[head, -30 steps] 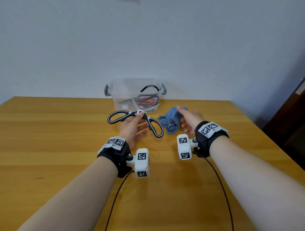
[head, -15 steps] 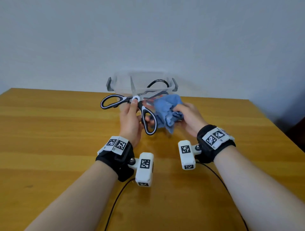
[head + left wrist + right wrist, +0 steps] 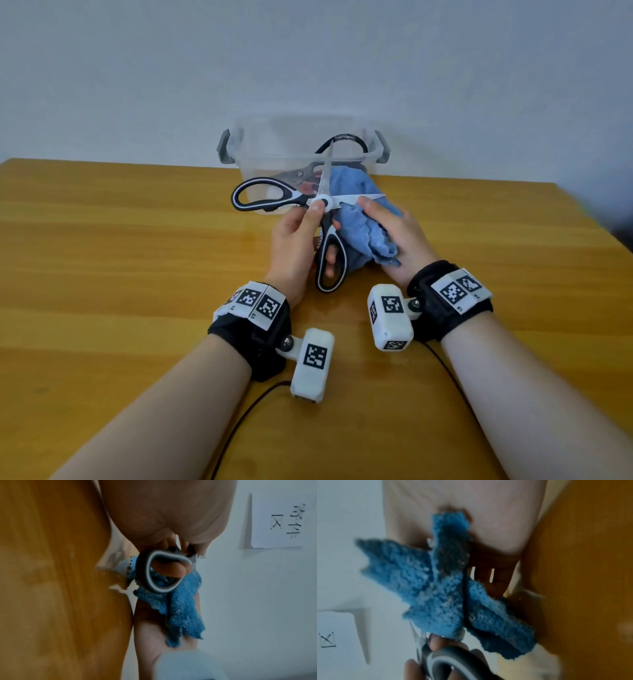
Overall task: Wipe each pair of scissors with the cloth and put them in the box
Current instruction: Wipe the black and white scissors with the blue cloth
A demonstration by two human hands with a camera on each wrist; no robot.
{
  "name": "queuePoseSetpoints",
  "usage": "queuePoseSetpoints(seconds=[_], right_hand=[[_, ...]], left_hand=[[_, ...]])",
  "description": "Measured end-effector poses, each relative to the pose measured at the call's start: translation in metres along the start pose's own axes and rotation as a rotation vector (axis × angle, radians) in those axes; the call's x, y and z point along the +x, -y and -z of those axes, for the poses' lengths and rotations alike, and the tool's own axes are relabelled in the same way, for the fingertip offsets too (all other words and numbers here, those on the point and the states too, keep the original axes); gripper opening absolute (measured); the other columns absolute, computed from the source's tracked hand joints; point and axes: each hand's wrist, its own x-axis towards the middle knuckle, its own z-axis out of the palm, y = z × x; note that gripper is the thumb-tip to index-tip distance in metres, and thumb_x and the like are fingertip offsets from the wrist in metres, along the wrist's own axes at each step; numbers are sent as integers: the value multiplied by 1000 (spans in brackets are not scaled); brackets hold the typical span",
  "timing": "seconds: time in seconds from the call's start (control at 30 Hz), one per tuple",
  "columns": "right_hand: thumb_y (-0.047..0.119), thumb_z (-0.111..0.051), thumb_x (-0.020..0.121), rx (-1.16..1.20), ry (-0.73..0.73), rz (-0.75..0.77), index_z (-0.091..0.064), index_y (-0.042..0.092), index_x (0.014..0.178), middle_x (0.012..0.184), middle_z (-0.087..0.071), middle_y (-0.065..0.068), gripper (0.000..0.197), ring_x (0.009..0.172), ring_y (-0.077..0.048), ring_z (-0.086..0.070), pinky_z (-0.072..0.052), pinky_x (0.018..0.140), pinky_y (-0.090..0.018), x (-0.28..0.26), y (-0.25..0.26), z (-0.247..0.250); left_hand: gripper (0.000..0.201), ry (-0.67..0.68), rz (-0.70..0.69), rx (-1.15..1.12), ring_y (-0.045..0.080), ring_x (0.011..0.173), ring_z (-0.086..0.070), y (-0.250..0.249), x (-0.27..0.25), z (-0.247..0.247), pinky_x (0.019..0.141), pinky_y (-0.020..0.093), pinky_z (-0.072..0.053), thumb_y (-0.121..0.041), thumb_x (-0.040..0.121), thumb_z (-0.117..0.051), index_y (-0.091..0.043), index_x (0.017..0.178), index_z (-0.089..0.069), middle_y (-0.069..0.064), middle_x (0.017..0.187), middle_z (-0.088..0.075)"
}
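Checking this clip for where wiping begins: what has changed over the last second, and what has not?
The right hand lifted the blue cloth off the table and brought it against the blades of the open black-and-white scissors, which the left hand raised and drew closer. Unchanged: the left hand's grip near the pivot, and the other scissors lying in the clear box.

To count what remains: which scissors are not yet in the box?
The black-and-white scissors, blades open, held by the left hand before the box; the others lie inside.
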Motion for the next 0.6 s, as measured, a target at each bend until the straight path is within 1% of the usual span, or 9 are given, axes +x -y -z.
queuePoseSetpoints(seconds=[0.1, 0.17, 0.23, 0.27, 0.33, 0.4, 0.5, 0.53, 0.6], right_hand=[[17, -69, 93, 0, 5, 6, -67, -8, 112, 106, -73, -28, 31, 97, -38, -73, -60, 86, -40, 1, -4, 3], [27, -81, 82, -1, -38, -3, -70, -6, 99, 92, -66, -31, 39, 83, -42, -65, -55, 77, -37, 2, -8, 8], [39, -94, 67, 8, -69, -14, -72, -3, 94, 102, -51, -31, 54, 92, -44, -45, -40, 79, -43, 4, -11, 9], [39, -95, 66, 17, -86, -7, -73, 0, 93, 105, -49, -30, 52, 96, -43, -43, -39, 80, -46, 5, -12, 10], [30, -87, 79, -23, -93, 20, -72, 2, 95, 101, -58, -33, 36, 95, -44, -55, -45, 86, -50, 5, -12, 10], [24, -78, 89, -98, -53, 39, -72, 1, 96, 99, -68, -29, 25, 92, -39, -64, -50, 87, -50, 3, -12, 8], [22, -66, 98, -158, 17, 68, -69, 0, 95, 87, -74, -15, 23, 79, -27, -71, -56, 76, -34, 1, -13, 3], [22, -61, 101, -162, 42, 73, -69, 0, 99, 88, -76, -13, 23, 81, -24, -73, -57, 76, -33, 2, -15, 3], [26, -55, 103, -108, 106, 47, -65, -4, 120, 115, -72, -23, 36, 109, -36, -69, -55, 97, -45, 3, -19, 2]], left_hand=[[33, -24, -11, 50, 16, 36, -44, 4, 5, 1, 34, 19, -31, -34, 107, -52, -3, 98, -57, 1, 70, -65], [36, -67, -46, 87, 15, 34, -42, 6, 6, 3, 34, 19, -28, -34, 108, -51, -2, 91, -58, 1, 66, -63], [42, -131, -100, 74, 15, 33, -39, 6, 8, 5, 34, 19, -26, -34, 108, -50, -4, 79, -58, 2, 61, -59], [44, -163, -133, 48, 16, 32, -37, 5, 8, 5, 35, 19, -25, -34, 109, -49, -7, 74, -58, 2, 56, -54], [47, -202, -196, -4, 18, 32, -32, 3, 9, 6, 35, 19, -24, -32, 109, -49, -8, 70, -54, -1, 50, -46], [48, -192, -240, 4, 19, 32, -32, 2, 9, 6, 35, 18, -25, -31, 110, -47, -6, 69, -53, -5, 49, -48], [55, -121, -275, 65, 21, 27, -36, 4, 4, 5, 34, 19, -27, -34, 111, -42, -3, 74, -68, 9, 44, -50], [56, -107, -278, 65, 22, 27, -37, 5, 3, 5, 33, 19, -28, -35, 111, -41, -7, 74, -72, 13, 41, -47], [56, -112, -273, 26, 22, 26, -38, 5, 2, 6, 32, 21, -30, -34, 110, -44, -14, 65, -69, 13, 38, -45]])
